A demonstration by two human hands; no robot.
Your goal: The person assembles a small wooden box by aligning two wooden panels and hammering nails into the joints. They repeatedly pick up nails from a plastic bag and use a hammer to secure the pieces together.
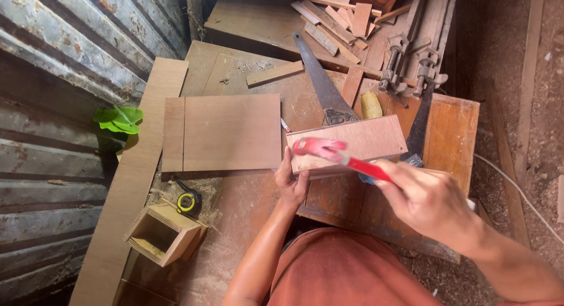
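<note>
I am steadying the wooden box (352, 143) on the surface (247, 200) with my left hand (291, 180) gripping its near edge, while my right hand (426, 197), fist closed around the red hammer (338, 153), is hovering above; assembly appears unfinished.

Matt, smooth plywood box (352, 143), glossy red hammer (338, 153), dusty rough wooden workbench (247, 206), dull steel saw blade (317, 77).
</note>
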